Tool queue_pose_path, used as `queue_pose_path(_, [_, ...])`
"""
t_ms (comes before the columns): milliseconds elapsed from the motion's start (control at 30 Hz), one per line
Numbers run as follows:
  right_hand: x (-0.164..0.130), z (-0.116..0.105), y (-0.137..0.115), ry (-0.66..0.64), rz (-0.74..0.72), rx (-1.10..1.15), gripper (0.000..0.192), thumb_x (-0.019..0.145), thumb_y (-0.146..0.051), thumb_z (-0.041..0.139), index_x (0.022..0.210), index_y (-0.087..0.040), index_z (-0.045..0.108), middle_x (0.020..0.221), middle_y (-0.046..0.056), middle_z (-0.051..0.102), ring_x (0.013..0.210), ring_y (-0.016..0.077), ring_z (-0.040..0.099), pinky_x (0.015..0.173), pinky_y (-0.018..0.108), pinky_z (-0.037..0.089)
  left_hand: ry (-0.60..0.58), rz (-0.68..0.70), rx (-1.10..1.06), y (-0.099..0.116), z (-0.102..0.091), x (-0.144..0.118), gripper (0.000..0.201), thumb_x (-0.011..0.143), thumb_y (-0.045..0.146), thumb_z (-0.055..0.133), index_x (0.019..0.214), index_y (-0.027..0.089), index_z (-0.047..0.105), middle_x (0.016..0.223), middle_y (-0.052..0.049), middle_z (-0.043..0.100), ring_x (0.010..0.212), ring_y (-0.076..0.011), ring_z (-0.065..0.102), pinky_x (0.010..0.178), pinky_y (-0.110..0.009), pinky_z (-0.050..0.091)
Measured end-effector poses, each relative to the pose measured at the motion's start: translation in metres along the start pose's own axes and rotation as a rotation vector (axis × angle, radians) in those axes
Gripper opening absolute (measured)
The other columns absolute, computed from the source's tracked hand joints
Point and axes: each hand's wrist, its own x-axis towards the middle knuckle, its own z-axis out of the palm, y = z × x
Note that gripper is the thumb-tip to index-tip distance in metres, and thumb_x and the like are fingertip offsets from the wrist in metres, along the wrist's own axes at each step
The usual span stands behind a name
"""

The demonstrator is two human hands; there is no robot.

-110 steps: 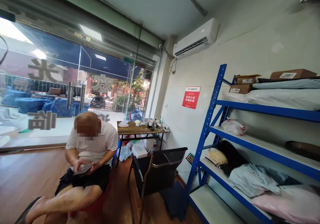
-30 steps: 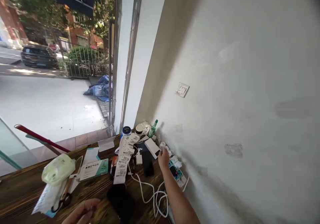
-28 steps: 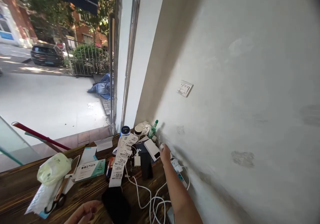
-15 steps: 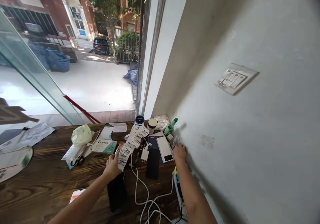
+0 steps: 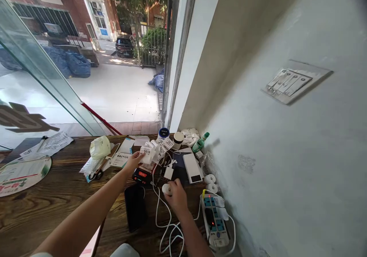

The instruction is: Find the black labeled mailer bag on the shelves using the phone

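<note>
My left hand (image 5: 134, 163) pinches a strip of printed paper labels (image 5: 147, 154) marked 5018, which is bunched up over the things behind it. Just below that hand sits a small red and black device (image 5: 142, 175). My right hand (image 5: 178, 198) is closed round a small white paper roll (image 5: 166, 189), with its round end facing left. A white power bank (image 5: 192, 168) and a white charger plug (image 5: 168, 173) lie beyond the right hand. Near the wall are two more white rolls (image 5: 210, 178), close to a crumpled clear plastic bag (image 5: 208, 161).
A power strip (image 5: 215, 222) with plugs lies along the wall. White cables (image 5: 169, 226) loop over the wooden table (image 5: 57, 219). A black phone (image 5: 135, 207) lies left of them. Scissors (image 5: 96, 175), a green bottle (image 5: 200, 142) and a lidded jar (image 5: 178, 138) stand or lie further back.
My right hand has come from the plastic bag by the wall to mid-table, now with a white roll. My left hand has lifted the label strip's near end away, uncovering the red and black device.
</note>
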Motion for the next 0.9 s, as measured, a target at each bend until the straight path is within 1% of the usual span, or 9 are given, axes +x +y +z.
queue_pose_path(100, [0.006,0.036,-0.008,-0.009,0.047,0.013,0.032,0.057,-0.003,0.075,0.084,-0.020,0.069,0.096,0.010,0.064,0.086,0.0298,0.067,0.065,0.033,0.055,0.082,-0.005,-0.170,0.006,0.004,0.005,0.029,0.069,0.034,0.076,0.082,0.018,0.055,0.072,0.001,0.064,0.061,-0.0111,0.060,0.059,-0.022,0.051])
queue_pose_path(200, [0.009,0.047,-0.006,0.022,0.079,0.060,0.038,0.052,-0.002,0.075,0.085,-0.019,0.069,0.096,0.014,0.064,0.091,0.0365,0.064,0.070,0.042,0.056,0.097,-0.041,-0.273,0.011,-0.003,-0.003,0.019,0.072,0.021,0.073,0.082,0.017,0.057,0.069,0.000,0.064,0.056,-0.0110,0.060,0.053,-0.021,0.050])
queue_pose_path(333, [0.017,0.051,-0.014,0.087,0.022,0.212,0.044,0.065,-0.007,0.066,0.107,-0.020,0.065,0.104,0.012,0.064,0.102,0.0332,0.061,0.086,0.045,0.053,0.026,-0.090,-0.367,0.017,-0.022,-0.029,0.015,0.074,0.016,0.071,0.085,0.017,0.061,0.071,-0.001,0.066,0.054,-0.0123,0.059,0.050,-0.022,0.050])
queue_pose_path(400, [0.029,0.059,-0.023,0.112,0.009,0.303,0.045,0.071,-0.010,0.060,0.115,-0.019,0.060,0.107,0.012,0.064,0.100,0.0295,0.063,0.086,0.042,0.053,0.010,-0.103,-0.398,0.017,-0.033,-0.044,0.015,0.073,0.015,0.072,0.083,0.017,0.062,0.072,-0.002,0.067,0.056,-0.0135,0.061,0.051,-0.023,0.052])
queue_pose_path(467, [0.048,0.070,-0.033,0.150,0.038,0.381,0.054,0.075,-0.018,0.061,0.127,-0.015,0.050,0.116,0.016,0.061,0.098,0.0295,0.065,0.083,0.042,0.055,0.022,-0.123,-0.419,0.016,-0.047,-0.058,0.016,0.071,0.014,0.073,0.082,0.016,0.062,0.074,-0.003,0.068,0.059,-0.0144,0.063,0.055,-0.024,0.054])
queue_pose_path(567, [0.082,0.085,-0.043,0.238,0.117,0.466,0.083,0.071,-0.028,0.071,0.141,-0.010,0.031,0.137,0.026,0.048,0.119,0.0374,0.055,0.089,0.047,0.052,0.004,-0.180,-0.432,0.013,-0.069,-0.079,0.030,0.063,0.018,0.080,0.088,0.016,0.063,0.079,-0.004,0.070,0.064,-0.0169,0.066,0.060,-0.026,0.056])
queue_pose_path(633, [0.102,0.092,-0.046,0.258,0.147,0.517,0.091,0.066,-0.031,0.076,0.142,-0.009,0.030,0.136,0.026,0.049,0.123,0.0383,0.052,0.090,0.046,0.051,-0.063,-0.201,-0.417,0.010,-0.084,-0.093,0.042,0.054,0.024,0.087,0.087,0.016,0.063,0.079,-0.004,0.071,0.065,-0.0183,0.067,0.062,-0.028,0.056])
queue_pose_path(767, [0.127,0.097,-0.046,0.241,0.192,0.601,0.058,0.078,-0.034,0.071,0.128,-0.015,0.049,0.110,0.012,0.066,0.094,0.0256,0.066,0.077,0.039,0.055,-0.136,-0.185,-0.330,0.005,-0.110,-0.119,0.046,0.049,0.035,0.092,0.072,0.016,0.058,0.074,-0.004,0.070,0.063,-0.0168,0.065,0.060,-0.027,0.054])
queue_pose_path(900, [0.130,0.090,-0.046,0.300,0.240,0.633,0.036,0.089,-0.040,0.062,0.115,-0.016,0.056,0.101,0.006,0.064,0.081,0.0187,0.063,0.071,0.036,0.054,-0.049,-0.175,-0.307,0.001,-0.124,-0.139,0.049,0.046,0.039,0.093,0.071,0.016,0.058,0.070,-0.003,0.069,0.059,-0.0142,0.062,0.055,-0.023,0.050])
